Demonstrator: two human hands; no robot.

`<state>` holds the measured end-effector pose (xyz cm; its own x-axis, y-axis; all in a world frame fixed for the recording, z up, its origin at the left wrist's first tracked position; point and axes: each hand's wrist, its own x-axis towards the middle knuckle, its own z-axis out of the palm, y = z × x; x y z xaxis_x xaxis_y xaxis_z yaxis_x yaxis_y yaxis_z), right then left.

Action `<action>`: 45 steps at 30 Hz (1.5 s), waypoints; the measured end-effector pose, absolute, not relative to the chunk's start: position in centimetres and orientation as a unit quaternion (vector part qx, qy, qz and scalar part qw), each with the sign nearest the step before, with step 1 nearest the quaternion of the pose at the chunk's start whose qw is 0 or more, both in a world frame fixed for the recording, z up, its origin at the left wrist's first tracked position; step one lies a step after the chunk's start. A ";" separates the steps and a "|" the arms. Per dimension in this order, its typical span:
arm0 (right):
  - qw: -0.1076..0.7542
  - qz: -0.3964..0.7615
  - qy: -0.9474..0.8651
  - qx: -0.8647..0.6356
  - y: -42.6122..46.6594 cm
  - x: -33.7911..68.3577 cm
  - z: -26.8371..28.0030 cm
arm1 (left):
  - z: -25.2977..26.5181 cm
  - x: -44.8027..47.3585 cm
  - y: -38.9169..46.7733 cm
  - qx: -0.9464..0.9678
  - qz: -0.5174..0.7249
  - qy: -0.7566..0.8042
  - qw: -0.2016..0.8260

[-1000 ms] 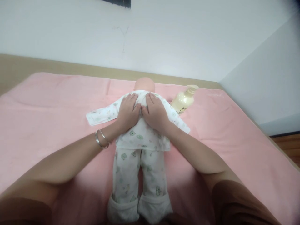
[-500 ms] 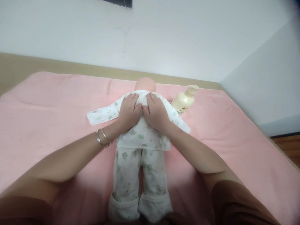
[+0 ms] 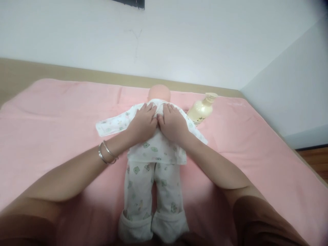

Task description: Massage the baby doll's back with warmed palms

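A baby doll [image 3: 159, 93] lies stretched out with its head toward the wall, its face not visible. It wears a white patterned top [image 3: 159, 150] and matching trousers [image 3: 139, 191] with turned-up cuffs. Flat on the upper part of the top rests my left hand [image 3: 145, 121], fingers outstretched toward the doll's head. My right hand [image 3: 173, 121] lies flat beside it, also with fingers extended. The two thumbs nearly meet along the middle. Neither hand grips anything. Two silver bangles [image 3: 106, 152] circle my left wrist.
A pale yellow pump bottle [image 3: 201, 111] lies tilted on the pink cloth [image 3: 64, 119], just right of the doll's shoulder. Behind the cloth runs a tan edge [image 3: 102, 72] against the white wall [image 3: 179, 44]. Wooden floor [image 3: 315, 160] shows at far right.
Both hands have shifted slightly to the right and a little down on the top. The bangles have slid slightly left with my wrist. The doll and bottle stay in place.
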<state>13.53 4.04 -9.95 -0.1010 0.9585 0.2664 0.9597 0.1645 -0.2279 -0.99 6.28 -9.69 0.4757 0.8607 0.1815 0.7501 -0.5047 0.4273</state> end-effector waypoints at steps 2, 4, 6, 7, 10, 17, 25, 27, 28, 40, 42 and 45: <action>0.175 -0.044 -0.750 -0.637 2.9 13.0 -10.0 | -9.7 -1.2 7.4 0.841 0.182 0.487 0.149; 0.169 -0.075 -0.753 -0.631 2.0 12.5 -9.9 | -9.9 -1.3 8.3 0.834 0.180 0.500 0.148; 0.160 -0.083 -0.761 -0.623 1.8 12.4 -9.8 | -10.2 -1.3 8.7 0.829 0.187 0.507 0.143; 0.156 -0.075 -0.765 -0.620 2.1 12.5 -9.7 | -10.3 -1.3 8.8 0.827 0.193 0.509 0.137; 0.148 -0.027 -0.766 -0.625 3.6 13.3 -9.5 | -10.7 -1.1 8.0 0.835 0.210 0.499 0.099; 0.168 -0.020 -0.762 -0.626 6.0 14.7 -9.8 | -11.1 -0.5 4.8 0.859 0.236 0.447 0.076; 0.186 -0.068 -0.773 -0.603 3.1 13.2 -10.2 | -11.0 -1.0 7.9 0.838 0.216 0.480 0.141; 0.188 -0.073 -0.779 -0.594 2.4 12.8 -10.3 | -11.4 -0.9 8.4 0.822 0.233 0.499 0.147; 0.188 -0.072 -0.780 -0.593 2.3 12.8 -10.3 | -11.6 -0.9 8.4 0.814 0.243 0.506 0.150; 0.199 0.050 -0.752 -0.626 6.1 14.5 -10.6 | -11.8 -0.3 6.2 0.842 0.283 0.453 0.073; 0.199 0.054 -0.752 -0.625 6.3 14.7 -10.7 | -11.5 -0.4 6.2 0.842 0.280 0.453 0.082; 0.201 0.032 -0.763 -0.614 5.7 14.5 -10.8 | -11.0 -0.6 6.7 0.829 0.265 0.479 0.115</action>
<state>14.45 5.68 -10.80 -0.1660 0.9490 0.2680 0.9232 0.2451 -0.2960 -0.58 6.72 -10.97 0.4019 0.8547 0.3285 0.7327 -0.5153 0.4445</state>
